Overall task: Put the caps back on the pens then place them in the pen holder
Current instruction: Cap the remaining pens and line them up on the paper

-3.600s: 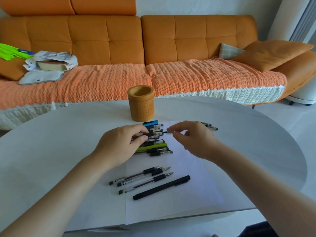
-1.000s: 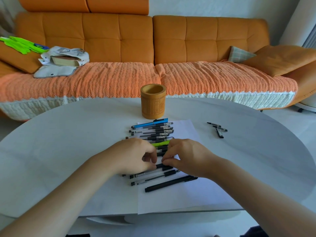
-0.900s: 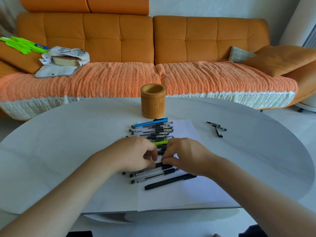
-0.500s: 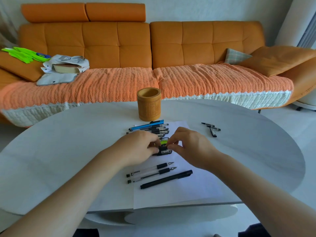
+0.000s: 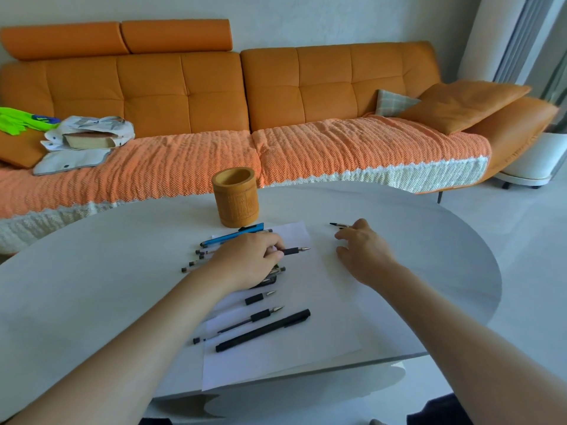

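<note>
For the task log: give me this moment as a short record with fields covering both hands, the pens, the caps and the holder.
left hand: grips an uncapped pen, tip pointing right
right hand: fingers extended, fingertips at the loose caps on the table, right of the paper
pen holder: upright beyond the paper, no pen sticking out
near row: two uncapped, and one capped black pen, on the paper
blue pen: lies just in front of the pen holder
progress: no pen seen in the holder
</note>
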{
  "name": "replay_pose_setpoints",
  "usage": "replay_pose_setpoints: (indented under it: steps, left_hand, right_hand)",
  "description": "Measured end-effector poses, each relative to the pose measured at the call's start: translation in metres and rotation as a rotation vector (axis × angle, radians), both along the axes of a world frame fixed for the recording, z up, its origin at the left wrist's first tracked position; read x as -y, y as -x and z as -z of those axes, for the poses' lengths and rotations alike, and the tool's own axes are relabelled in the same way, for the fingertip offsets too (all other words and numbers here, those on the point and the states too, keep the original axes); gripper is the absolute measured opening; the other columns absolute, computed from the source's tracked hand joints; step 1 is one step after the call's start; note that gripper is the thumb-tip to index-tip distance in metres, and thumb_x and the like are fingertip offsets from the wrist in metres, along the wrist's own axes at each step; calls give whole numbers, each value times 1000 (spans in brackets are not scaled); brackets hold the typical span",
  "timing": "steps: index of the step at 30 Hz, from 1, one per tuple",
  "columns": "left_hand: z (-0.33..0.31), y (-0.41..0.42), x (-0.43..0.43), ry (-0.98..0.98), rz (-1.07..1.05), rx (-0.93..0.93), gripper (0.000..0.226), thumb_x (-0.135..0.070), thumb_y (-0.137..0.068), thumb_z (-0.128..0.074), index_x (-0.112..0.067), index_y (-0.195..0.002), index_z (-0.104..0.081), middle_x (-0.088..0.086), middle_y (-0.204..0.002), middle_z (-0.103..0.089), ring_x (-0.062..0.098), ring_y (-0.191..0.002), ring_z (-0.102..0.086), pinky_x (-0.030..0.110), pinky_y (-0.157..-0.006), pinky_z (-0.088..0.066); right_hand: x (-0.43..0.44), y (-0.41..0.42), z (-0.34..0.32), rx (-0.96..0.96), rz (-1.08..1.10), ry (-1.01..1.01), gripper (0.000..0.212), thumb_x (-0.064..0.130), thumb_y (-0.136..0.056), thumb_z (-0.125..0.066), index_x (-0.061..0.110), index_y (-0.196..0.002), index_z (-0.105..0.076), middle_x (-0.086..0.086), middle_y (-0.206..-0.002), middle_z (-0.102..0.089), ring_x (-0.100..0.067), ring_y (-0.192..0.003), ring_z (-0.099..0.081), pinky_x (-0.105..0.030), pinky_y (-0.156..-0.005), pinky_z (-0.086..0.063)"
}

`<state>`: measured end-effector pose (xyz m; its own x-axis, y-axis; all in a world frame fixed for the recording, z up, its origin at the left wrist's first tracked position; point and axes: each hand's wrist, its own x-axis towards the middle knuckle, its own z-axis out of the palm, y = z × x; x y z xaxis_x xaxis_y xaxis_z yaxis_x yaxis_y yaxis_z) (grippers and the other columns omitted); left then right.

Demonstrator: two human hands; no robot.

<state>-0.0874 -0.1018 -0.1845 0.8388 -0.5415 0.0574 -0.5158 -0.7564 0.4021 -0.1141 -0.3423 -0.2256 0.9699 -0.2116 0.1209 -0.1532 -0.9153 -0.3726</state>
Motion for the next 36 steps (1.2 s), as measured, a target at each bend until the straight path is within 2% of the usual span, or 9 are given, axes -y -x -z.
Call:
replay_pose_setpoints:
  steps: [4, 9, 13, 16, 19, 24, 28, 31, 36]
  left_hand:
    - [3, 1, 2, -16, 2, 7, 12, -33, -96, -50, -33, -101, -61, -13, -80, -60, 6, -76, -57, 35, -71, -52]
    - [3, 1, -2, -18, -7, 5, 14, -34, -96, -50, -33, -103, -62, -13, -82, -61, 5, -77, -58, 32, -70, -51]
    - [0, 3, -5, 16, -28, 11, 14, -34, -96, -51, -33, -105, -62, -13, -82, -62, 5, -78, -58, 33, -72, -52]
    - [-2, 5, -9, 41, -46, 5, 14, -35, -96, -52, -33, -105, -62, -14, -86, -63, 5, -82, -59, 36, -76, -53]
    - [-1, 7, -15, 65, -81, 42, 17, -35, -96, -52, -32, -110, -62, -17, -93, -63, 5, -87, -57, 28, -72, -47]
    - [6, 7, -33, 168, -114, 43, 17, -36, -95, -54, -37, -109, -64, -22, -92, -60, 5, -92, -57, 23, -73, -44]
    - [7, 3, -49, 226, -128, 75, 13, -38, -93, -58, -39, -102, -66, -21, -93, -65, 6, -94, -60, 32, -83, -50]
    - [8, 0, -59, 222, -129, 95, 13, -36, -92, -59, -37, -102, -67, -20, -95, -67, 5, -94, -60, 34, -84, -51]
    - [8, -3, -68, 207, -96, 134, 14, -34, -92, -59, -36, -103, -68, -19, -97, -67, 6, -93, -60, 36, -84, -52]
  right_hand:
    - [1, -4, 1, 40, 14, -59, 30, 18, -91, -58, 17, -122, -61, -9, -122, -48, -33, -99, -60, -34, -80, -49]
    - [3, -7, 1, 34, 98, -45, 24, 18, -94, -55, 10, -115, -62, -12, -116, -48, -34, -93, -60, -33, -72, -47]
    - [0, -6, 3, 24, 16, -34, 17, 16, -95, -51, 18, -104, -65, -6, -108, -54, -30, -97, -59, -31, -74, -46]
    - [-9, -3, -1, -6, -53, -34, 26, 16, -95, -48, 22, -117, -60, -3, -121, -55, -27, -108, -56, -36, -85, -49]
    - [-21, 0, -4, 1, -141, -30, 37, 13, -96, -47, 18, -132, -56, -7, -131, -52, -29, -118, -53, -37, -94, -46]
    - [-42, 6, -14, 123, -280, -149, 27, 13, -97, -54, 24, -118, -67, 3, -106, -52, -16, -87, -55, -22, -75, -40]
    - [-54, 6, -21, 115, -317, -229, 21, 19, -97, -56, 30, -110, -69, 11, -99, -55, -11, -86, -58, -20, -72, -42]
    - [-61, 6, -25, 114, -315, -286, 21, 20, -97, -57, 30, -110, -70, 24, -81, -54, -6, -78, -61, -18, -65, -42]
    - [-74, 6, -28, 101, -359, -294, 17, 23, -93, -63, 33, -106, -70, 22, -86, -58, -4, -71, -59, -15, -63, -42]
